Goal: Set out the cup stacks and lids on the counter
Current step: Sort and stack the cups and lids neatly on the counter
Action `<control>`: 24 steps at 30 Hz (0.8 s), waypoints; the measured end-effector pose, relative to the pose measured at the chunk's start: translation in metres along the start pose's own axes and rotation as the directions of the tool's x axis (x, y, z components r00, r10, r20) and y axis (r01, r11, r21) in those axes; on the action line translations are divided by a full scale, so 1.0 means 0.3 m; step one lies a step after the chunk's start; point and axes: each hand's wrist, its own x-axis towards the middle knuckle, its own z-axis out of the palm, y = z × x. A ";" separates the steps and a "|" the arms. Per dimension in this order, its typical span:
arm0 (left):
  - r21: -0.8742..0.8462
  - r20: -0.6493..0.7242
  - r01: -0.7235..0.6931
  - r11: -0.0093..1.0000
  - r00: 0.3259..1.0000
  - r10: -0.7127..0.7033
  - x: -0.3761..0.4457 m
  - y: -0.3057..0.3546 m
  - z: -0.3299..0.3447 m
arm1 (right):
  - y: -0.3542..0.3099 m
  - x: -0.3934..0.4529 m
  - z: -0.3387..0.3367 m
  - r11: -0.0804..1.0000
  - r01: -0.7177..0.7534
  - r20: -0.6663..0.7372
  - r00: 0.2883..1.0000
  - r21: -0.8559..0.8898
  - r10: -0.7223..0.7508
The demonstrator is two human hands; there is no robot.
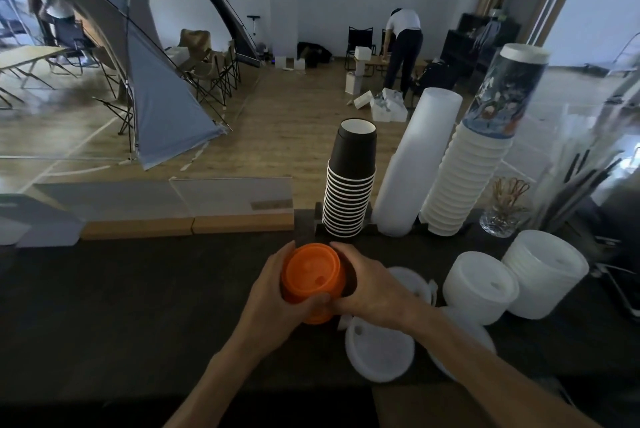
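A stack of orange lids (pixel 311 275) is held between both hands just above the dark counter (pixel 138 306). My left hand (pixel 273 296) grips its left side with the thumb curled across the front. My right hand (pixel 367 285) wraps its right side. Behind stand a black cup stack (pixel 351 185), a frosted white sleeve of cups (pixel 415 164) and a white cup stack (pixel 464 178) topped by a printed cup. Two stacks of white lids (pixel 481 285) (pixel 543 272) sit to the right. Loose white lids (pixel 379 351) lie under my right forearm.
A glass holding stirrers (pixel 502 213) stands at the back right beside dark straws. Clear panels on wooden bases (pixel 214 206) line the counter's far edge on the left. Beyond are a tent, folding chairs and a person bending over boxes.
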 end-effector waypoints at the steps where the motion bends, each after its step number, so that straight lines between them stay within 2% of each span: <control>1: -0.027 -0.010 0.009 1.000 1.000 -0.009 -0.002 -0.004 -0.001 | 0.000 0.000 0.003 1.000 0.009 -0.008 1.000 0.006 -0.009; 9: -0.358 -0.159 0.088 0.929 0.975 -0.154 -0.020 0.000 -0.044 | -0.003 -0.011 0.007 0.999 0.050 -0.113 0.992 0.021 -0.047; 17: -0.513 -0.135 0.146 0.846 0.959 -0.248 -0.023 0.013 -0.073 | -0.039 -0.032 0.027 0.993 0.115 -0.198 0.974 0.009 -0.111; 24: -0.682 -0.041 0.164 0.713 0.964 -0.261 -0.027 0.052 -0.084 | -0.111 -0.049 0.042 0.975 0.222 -0.302 0.930 0.006 -0.210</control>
